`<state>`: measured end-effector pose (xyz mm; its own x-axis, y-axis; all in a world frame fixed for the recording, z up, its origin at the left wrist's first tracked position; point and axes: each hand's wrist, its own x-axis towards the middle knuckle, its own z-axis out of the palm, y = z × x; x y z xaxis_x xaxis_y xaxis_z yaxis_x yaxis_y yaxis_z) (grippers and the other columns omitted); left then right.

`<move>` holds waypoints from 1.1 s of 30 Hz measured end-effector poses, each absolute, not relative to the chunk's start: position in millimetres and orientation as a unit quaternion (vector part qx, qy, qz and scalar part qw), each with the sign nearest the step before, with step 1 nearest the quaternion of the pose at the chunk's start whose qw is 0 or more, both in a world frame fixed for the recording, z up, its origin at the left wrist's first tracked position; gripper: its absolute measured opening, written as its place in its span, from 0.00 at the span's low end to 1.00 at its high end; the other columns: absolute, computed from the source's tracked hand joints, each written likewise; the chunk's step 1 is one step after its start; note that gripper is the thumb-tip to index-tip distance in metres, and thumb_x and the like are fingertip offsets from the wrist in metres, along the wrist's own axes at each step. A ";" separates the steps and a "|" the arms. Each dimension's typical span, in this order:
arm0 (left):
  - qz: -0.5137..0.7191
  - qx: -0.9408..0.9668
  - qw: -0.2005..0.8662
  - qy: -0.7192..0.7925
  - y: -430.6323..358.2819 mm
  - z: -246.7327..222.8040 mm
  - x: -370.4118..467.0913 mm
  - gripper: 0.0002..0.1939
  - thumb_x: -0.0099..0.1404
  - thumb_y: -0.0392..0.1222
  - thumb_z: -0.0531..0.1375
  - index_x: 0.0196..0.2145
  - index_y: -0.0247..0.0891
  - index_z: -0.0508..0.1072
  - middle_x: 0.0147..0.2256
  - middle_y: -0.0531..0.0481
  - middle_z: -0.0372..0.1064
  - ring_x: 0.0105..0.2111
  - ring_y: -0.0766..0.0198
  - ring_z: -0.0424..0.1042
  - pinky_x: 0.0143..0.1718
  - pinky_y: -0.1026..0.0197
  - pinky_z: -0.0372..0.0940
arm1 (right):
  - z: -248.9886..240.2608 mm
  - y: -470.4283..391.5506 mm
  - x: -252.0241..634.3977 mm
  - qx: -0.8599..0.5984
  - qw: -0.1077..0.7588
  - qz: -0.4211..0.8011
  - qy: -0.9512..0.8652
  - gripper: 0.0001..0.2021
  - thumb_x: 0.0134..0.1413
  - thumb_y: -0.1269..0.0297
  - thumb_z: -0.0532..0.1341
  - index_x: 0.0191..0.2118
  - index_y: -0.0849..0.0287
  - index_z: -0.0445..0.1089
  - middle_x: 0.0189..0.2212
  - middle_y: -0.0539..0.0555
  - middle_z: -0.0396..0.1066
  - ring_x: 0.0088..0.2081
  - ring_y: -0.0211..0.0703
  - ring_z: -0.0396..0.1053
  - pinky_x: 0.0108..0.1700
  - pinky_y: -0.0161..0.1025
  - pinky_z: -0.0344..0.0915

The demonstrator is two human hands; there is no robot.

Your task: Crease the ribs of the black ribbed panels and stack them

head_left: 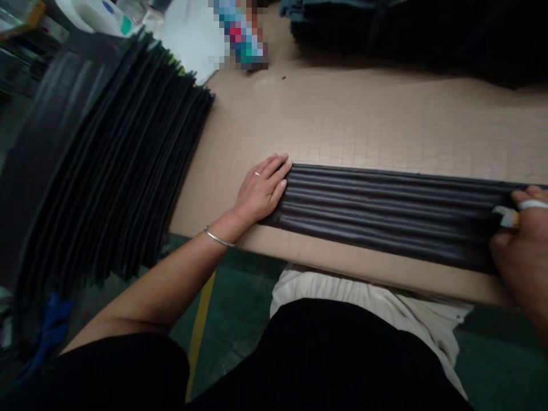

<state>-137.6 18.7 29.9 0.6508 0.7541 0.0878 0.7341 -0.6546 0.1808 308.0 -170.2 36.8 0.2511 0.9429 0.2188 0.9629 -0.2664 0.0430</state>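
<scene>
1. Black clothing [342, 354] nearest camera, body right up at counter's near edge; pale gathered cloth [368, 291] shows between the two.
2. Ribbed dark panel [385, 217]: flat on counter [368, 120], lengthwise along near edge, ridges running left to right; right end partly behind right hand.
3. Left hand [263, 191]: palm down on panel's left end, fingers extended, close together, not pinching. Ring on one finger, bracelet [219, 237] on wrist.
4. Right hand [524, 234]: at panel's right end, fingers curled, white band round one finger. Small whitish item [506, 217] at the fingers; blurred, can't tell if pinched.
5. Stack of dark sheets [115, 154]: counter's left edge, standing on edge, leaning, lower ends past near-left corner.
6. Dark pile [406, 34]: far edge, right side.
7. White sheet [188, 40]: far-left corner, behind stack; pixelated item [245, 37] just beside it.
8. Floor [235, 302]: green, yellow line [201, 331].
</scene>
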 end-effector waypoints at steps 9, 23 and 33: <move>0.182 0.905 0.071 0.377 -54.6 52.8 -97.1 0.23 0.75 0.36 0.52 0.65 0.36 0.66 0.69 0.40 0.60 0.71 0.50 0.56 0.69 0.40 0.58 | 70.6 -230.0 271.5 -0.727 0.079 -0.065 -0.678 0.23 0.62 0.74 0.58 0.62 0.67 0.69 0.61 0.65 0.68 0.63 0.59 0.64 0.65 0.52 0.63; 0.168 0.948 0.135 0.235 -141.8 33.2 -44.2 0.23 0.74 0.32 0.53 0.64 0.33 0.67 0.63 0.45 0.70 0.62 0.57 0.68 0.65 0.49 0.59 | 55.5 -228.5 173.9 -0.654 0.117 0.025 -0.747 0.25 0.63 0.81 0.54 0.65 0.68 0.67 0.58 0.63 0.69 0.58 0.59 0.63 0.61 0.56 0.63; 0.152 0.943 0.083 0.283 -145.1 39.9 -19.9 0.23 0.71 0.34 0.58 0.62 0.34 0.71 0.57 0.43 0.75 0.54 0.54 0.72 0.57 0.47 0.60 | 50.7 -227.0 162.7 -0.654 0.151 0.027 -0.741 0.21 0.72 0.72 0.52 0.64 0.70 0.67 0.61 0.62 0.69 0.60 0.57 0.62 0.65 0.57 0.59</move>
<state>-19.9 -145.1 39.9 0.7935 0.5590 0.2407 0.5086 -0.8263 0.2421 162.7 -227.0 50.7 -0.0987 0.9769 0.1895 0.9608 0.1432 -0.2375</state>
